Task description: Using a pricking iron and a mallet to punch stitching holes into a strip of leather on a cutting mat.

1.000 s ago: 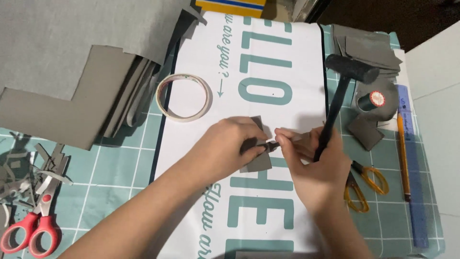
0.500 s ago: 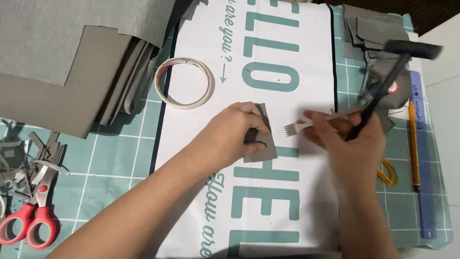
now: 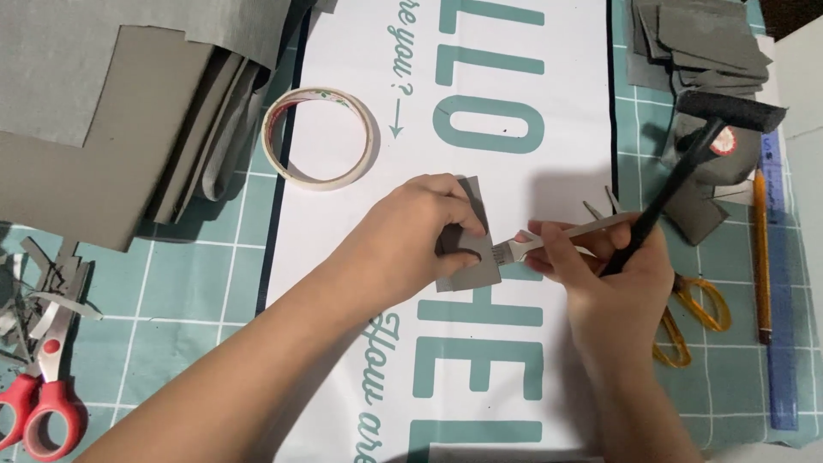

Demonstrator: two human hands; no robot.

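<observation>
Punching a little grey card piece at mid-frame

Left hand (image 3: pixel 411 244) pins the grey card piece (image 3: pixel 470 257) on the white banner (image 3: pixel 514 77); right hand (image 3: pixel 613 279) grips a metal pronged chisel (image 3: pixel 557 236) and black mallet (image 3: pixel 686 163). Tape roll (image 3: pixel 319 137) upper left, teal cutting mat (image 3: pixel 197 283) underneath.

Place: a home craft or hobby worktable
Surface: teal gridded cutting mat (image 3: pixel 197 283) under a white printed banner sheet (image 3: pixel 514 77)
Materials: stacked grey cardboard sheets (image 3: pixel 94 129), cut grey scraps (image 3: pixel 703 39)
Tools: red-handled scissors (image 3: pixel 39 403), ring of double-sided tape (image 3: pixel 319 137), yellow pencil (image 3: pixel 761 249), blue ruler (image 3: pixel 782 326)
</observation>
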